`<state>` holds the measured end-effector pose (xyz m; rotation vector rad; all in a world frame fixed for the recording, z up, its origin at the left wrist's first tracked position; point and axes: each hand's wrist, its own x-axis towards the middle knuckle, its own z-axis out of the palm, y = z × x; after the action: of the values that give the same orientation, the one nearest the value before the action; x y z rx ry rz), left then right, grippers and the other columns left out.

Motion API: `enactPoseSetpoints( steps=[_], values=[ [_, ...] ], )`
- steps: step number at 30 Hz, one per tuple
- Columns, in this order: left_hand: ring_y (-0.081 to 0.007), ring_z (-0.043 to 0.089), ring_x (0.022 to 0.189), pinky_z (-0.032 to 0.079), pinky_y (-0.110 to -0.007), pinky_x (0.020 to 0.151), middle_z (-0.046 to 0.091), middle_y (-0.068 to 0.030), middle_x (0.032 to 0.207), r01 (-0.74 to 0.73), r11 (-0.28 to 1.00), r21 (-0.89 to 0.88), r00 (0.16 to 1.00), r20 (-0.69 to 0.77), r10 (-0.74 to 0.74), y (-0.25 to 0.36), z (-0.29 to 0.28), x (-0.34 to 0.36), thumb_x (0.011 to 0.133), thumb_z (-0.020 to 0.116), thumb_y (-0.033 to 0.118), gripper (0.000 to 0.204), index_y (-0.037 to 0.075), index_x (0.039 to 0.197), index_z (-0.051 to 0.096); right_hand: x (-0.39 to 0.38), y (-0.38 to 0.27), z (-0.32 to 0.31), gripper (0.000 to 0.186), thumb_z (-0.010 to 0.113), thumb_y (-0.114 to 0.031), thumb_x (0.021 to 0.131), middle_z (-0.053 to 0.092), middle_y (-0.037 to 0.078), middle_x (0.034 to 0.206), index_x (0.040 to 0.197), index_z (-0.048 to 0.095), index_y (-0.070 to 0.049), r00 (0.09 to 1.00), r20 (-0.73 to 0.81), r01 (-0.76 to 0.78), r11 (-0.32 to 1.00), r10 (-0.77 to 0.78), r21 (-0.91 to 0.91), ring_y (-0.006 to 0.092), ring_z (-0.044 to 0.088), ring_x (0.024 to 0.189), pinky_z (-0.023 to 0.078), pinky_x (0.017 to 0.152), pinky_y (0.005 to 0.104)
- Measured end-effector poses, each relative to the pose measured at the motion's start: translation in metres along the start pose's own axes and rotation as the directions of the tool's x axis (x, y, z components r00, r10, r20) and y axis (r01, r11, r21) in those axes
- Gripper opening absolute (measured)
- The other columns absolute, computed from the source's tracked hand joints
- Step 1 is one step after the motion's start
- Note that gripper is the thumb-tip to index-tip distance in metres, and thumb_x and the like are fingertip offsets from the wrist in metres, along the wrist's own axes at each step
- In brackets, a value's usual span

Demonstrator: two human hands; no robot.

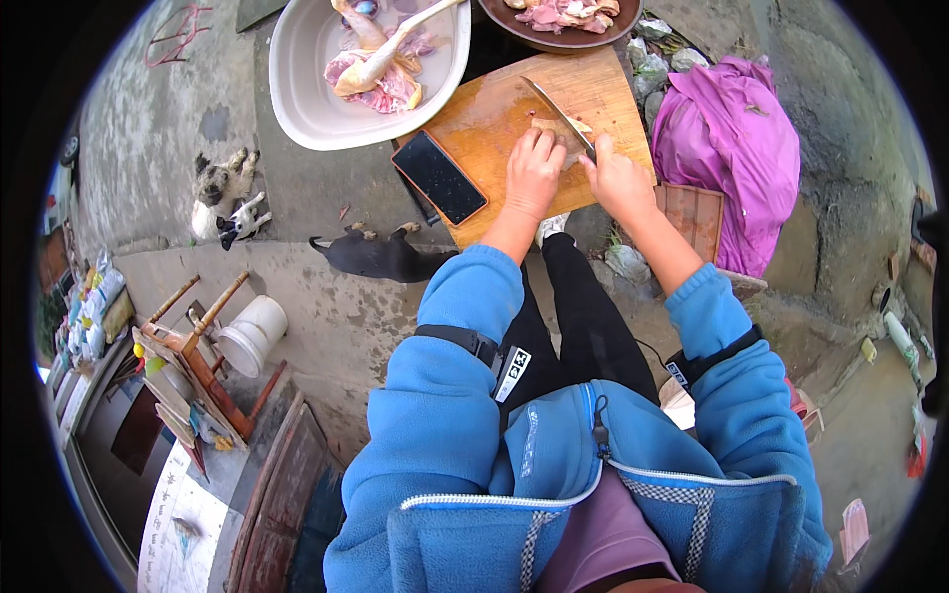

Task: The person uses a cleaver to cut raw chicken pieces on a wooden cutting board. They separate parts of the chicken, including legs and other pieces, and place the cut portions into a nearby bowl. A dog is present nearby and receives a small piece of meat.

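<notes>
On a wooden cutting board [462, 114], my right hand [615, 180] grips a knife [554, 111] whose blade points away from me. My left hand [532, 173] has its fingers curled down on a small pale piece of meat [547, 126] beside the blade; the piece is partly hidden. A black phone in an orange case [440, 176] lies at the board's left. Behind it, a white basin [285, 79] holds raw poultry [381, 79], and a brown pan [549, 42] at the top holds cut raw meat [554, 15].
A black dog [381, 257] and other dogs [222, 188] lie on the concrete at the left. An upturned wooden stool [198, 336] is near a white bucket [252, 336]. Purple cloth [727, 148] and rocks [647, 59] sit to the right.
</notes>
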<state>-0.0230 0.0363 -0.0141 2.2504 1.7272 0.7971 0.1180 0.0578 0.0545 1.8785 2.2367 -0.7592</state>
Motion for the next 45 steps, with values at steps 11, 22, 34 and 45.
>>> enactPoseSetpoints(
  steps=[11,22,34,45],
  values=[
    [-0.0277,0.054,0.100,0.047,-0.037,0.082,0.057,-0.0073,0.098,0.013,1.000,-0.014,0.999,-0.045,-0.013,0.000,0.004,-0.005,0.072,0.058,0.008,0.019,0.008,0.091,0.063,-0.014,0.027,-0.001,0.034,0.053,-0.035,0.089,0.062,0.022,0.069,0.102,0.044,-0.005,0.979,-0.201,0.008,0.984,0.029,0.180,0.0433,0.060,0.066,0.047,0.057,0.0503],
    [-0.0272,0.054,0.098,0.043,-0.039,0.085,0.057,-0.0075,0.097,0.009,1.000,-0.006,1.000,-0.026,-0.009,-0.002,0.001,0.002,0.073,0.060,0.011,0.014,0.009,0.087,0.062,-0.042,0.033,0.014,0.031,0.051,-0.034,0.089,0.061,0.019,0.063,0.098,0.040,-0.006,0.998,-0.004,-0.065,0.997,0.065,-0.032,0.0384,0.062,0.061,0.049,0.053,0.0484],
    [-0.0286,0.052,0.097,0.038,-0.042,0.084,0.057,-0.0116,0.103,0.089,0.996,0.029,0.990,0.111,-0.092,-0.003,-0.015,-0.004,0.070,0.068,0.020,0.024,0.008,0.086,0.055,-0.056,0.030,0.002,0.032,0.051,-0.033,0.090,0.062,0.020,0.069,0.104,0.042,-0.006,0.986,-0.150,-0.046,0.989,0.068,0.143,0.0403,0.061,0.065,0.047,0.056,0.0496],
    [-0.0302,0.051,0.099,0.040,-0.041,0.087,0.055,-0.0104,0.103,0.238,0.971,0.011,0.956,-0.182,-0.232,0.018,0.004,-0.022,0.071,0.067,0.012,0.024,0.006,0.093,0.060,-0.044,0.001,0.001,0.029,0.053,-0.030,0.089,0.061,0.021,0.064,0.099,0.042,-0.005,0.997,-0.011,-0.078,0.991,0.080,0.105,0.0397,0.062,0.062,0.049,0.055,0.0480]
  ],
)
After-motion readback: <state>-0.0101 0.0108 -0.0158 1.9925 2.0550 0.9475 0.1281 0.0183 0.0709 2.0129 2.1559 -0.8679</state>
